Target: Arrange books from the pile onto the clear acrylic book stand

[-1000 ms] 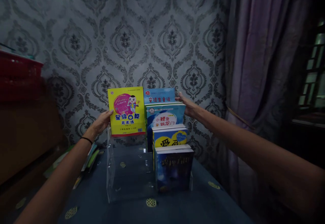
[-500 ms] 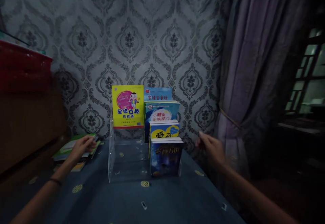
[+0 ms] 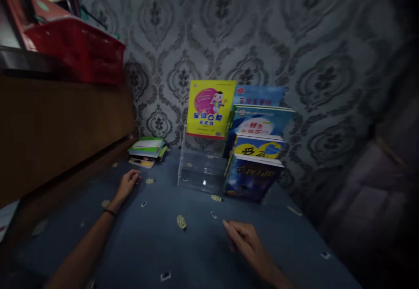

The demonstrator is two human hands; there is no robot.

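Note:
My left hand (image 3: pixel 129 183) is over the blue tablecloth with its fingers curled in, and nothing shows in it. It is nearest to a stack of books (image 3: pixel 146 147) lying flat, just in front of them. My right hand (image 3: pixel 244 239) is loosely closed above the cloth, thumb pointing forward, with no object visible in it. Beyond it stands a clear acrylic book rack (image 3: pixel 203 184). A yellow workbook (image 3: pixel 209 110) leans at the rack's upper left. Down its right side, blue picture books (image 3: pixel 262 121), a blue-and-yellow book (image 3: pixel 257 147) and a dark blue book (image 3: pixel 252 177) stand in steps.
A red plastic basket (image 3: pixel 81 49) sits on a brown wooden headboard or cabinet (image 3: pixel 65 127) at the left. Patterned wallpaper (image 3: pixel 278 31) covers the wall behind the rack. A pale curtain (image 3: pixel 369 201) hangs at the right, blurred.
The view has swung left, so the rack now appears farther right. My right hand has come from beside the curtain to in front of the rack. My left hand has drawn back from the book stack.

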